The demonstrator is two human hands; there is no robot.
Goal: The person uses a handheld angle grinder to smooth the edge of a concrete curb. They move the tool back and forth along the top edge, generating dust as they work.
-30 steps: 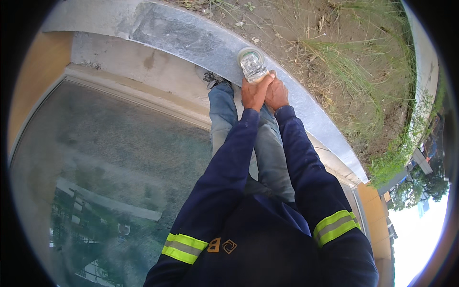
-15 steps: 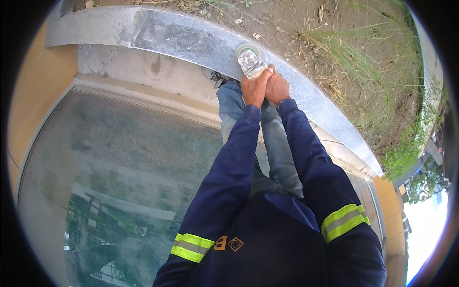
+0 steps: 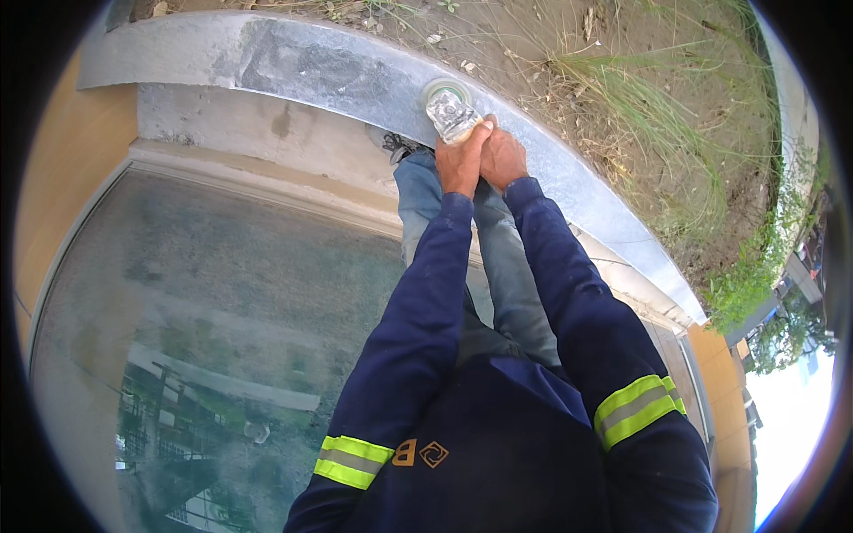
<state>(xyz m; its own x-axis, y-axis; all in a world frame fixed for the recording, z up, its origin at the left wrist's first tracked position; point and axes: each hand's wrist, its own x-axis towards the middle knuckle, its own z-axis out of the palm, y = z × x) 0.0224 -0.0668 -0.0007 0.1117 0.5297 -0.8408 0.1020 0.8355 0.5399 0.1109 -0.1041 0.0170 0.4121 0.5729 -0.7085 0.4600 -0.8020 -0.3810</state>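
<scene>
Biggest first: glass pane [image 3: 213, 266] fills your left and lower left, dusty, with reflections across it. Next, the dirt bed [image 3: 533, 89] at upper right, with long green and dry grass [image 3: 635, 115] and scattered dead leaves. Your navy jacket [image 3: 524, 444] takes the lower middle; one yellow-and-grey reflective band [image 3: 354, 462] on each sleeve.

Curb [image 3: 582, 182]: grey, curved, runs from upper left to lower right between dirt bed and low wall [image 3: 231, 120]. Orange panel [image 3: 53, 204] stands at far left. Your jeans [image 3: 520, 298] show between your forearms, legs up against the curb side. Dark patch [image 3: 333, 75] on the curb top, left of your work spot.

Power tool [image 3: 451, 117]: on the curb top, round end [image 3: 444, 86] against the stone, nearer the dirt side; body covered in pale dust, rear toward you. Left hand [image 3: 458, 166] is wrapped round its rear. Right hand [image 3: 504, 160] is curled tight there too, touching the left; most of its fingers are hidden. Shoe [image 3: 394, 145] is partly visible below the curb edge.
</scene>
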